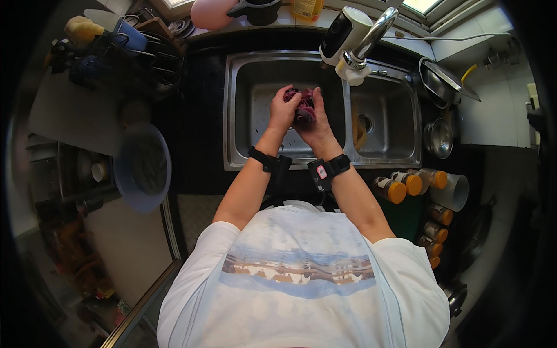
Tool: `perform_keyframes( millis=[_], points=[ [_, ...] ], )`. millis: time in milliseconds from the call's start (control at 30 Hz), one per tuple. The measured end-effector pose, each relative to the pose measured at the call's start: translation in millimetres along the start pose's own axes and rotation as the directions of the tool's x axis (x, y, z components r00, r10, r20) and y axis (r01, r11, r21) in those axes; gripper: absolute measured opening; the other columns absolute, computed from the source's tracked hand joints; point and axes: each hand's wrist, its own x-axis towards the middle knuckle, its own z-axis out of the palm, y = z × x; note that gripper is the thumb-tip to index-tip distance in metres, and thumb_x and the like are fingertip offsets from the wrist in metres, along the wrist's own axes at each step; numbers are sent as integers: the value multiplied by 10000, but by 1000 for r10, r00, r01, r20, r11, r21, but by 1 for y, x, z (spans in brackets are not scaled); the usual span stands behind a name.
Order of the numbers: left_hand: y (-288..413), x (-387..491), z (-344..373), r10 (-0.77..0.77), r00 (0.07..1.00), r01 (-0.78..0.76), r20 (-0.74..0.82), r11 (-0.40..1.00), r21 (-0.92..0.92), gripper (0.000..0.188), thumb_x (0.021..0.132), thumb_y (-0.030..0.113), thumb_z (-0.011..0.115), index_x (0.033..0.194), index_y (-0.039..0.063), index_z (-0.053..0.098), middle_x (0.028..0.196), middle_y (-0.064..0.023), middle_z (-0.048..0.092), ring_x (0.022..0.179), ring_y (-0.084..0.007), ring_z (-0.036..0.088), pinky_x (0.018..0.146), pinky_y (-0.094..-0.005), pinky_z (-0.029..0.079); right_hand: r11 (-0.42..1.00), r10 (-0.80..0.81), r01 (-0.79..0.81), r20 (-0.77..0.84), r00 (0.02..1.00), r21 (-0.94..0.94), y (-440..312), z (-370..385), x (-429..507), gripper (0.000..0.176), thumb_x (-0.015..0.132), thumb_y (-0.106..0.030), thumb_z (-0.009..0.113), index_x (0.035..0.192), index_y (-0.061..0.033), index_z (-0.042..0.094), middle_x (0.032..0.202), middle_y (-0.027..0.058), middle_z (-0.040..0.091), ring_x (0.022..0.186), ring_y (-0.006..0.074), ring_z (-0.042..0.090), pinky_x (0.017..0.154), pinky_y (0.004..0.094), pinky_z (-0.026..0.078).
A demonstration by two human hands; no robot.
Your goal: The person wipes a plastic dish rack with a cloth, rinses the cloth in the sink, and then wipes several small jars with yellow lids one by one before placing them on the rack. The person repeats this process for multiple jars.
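Both hands are cupped over the left basin (263,96) of a stainless steel sink. Between them is a crumpled purple-red bundle (306,114), thin and folded in places; I cannot tell whether it is cloth or leafy food. My left hand (283,109) presses on its left side with fingers and thumb. Against its right side and underneath, my right hand (318,124) supports it, with the thumb pointing up. Small dark bits lie on the basin floor beneath. A chrome faucet (377,32) with a white attachment (353,71) stands at the upper right of the hands.
Right of the divider, the smaller basin (394,137) holds a brownish item (359,132) beside its drain. Metal bowls (438,138) and orange-lidded jars (397,192) line the right counter. A translucent bluish basin (143,167) sits at left, below a crowded dish rack (161,56).
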Motion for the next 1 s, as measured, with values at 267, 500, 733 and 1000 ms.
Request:
perform_keyframes(
  millis=[267,500,733,1000],
  points=[
    [12,-23,7,340,940,-340,-23,940,-17,297,913,131,674,1197,43,663,1142,-104,649,1089,-194,616,943,-322,501,951,-270,248,-110,956,-182,7,7,22,303,967,-379,641,1119,-118,622,1038,35,634,969,177,624,848,334,529],
    [35,-5,-36,662,715,-698,224,659,280,601,828,600,690,1209,136,684,1255,-162,633,1229,-384,569,1066,-542,387,970,146,-87,258,955,-226,-13,25,0,725,898,-746,511,1218,-102,599,1141,57,641,1096,215,623,949,422,531],
    [48,2,-62,135,856,-56,500,984,-171,388,903,351,733,1173,81,667,1021,-19,695,908,-108,647,815,-258,541,820,302,-141,210,930,-554,-20,43,-4,725,769,-687,727,1161,-91,593,950,81,636,765,143,614,494,222,427],
    [28,-17,-80,-36,904,168,426,946,-276,255,976,250,640,1143,57,646,984,-29,674,874,-104,624,758,-254,529,448,387,-142,48,921,-883,6,41,-11,203,820,-207,765,940,-69,675,748,-9,598,600,57,497,439,183,310]
  ],
)
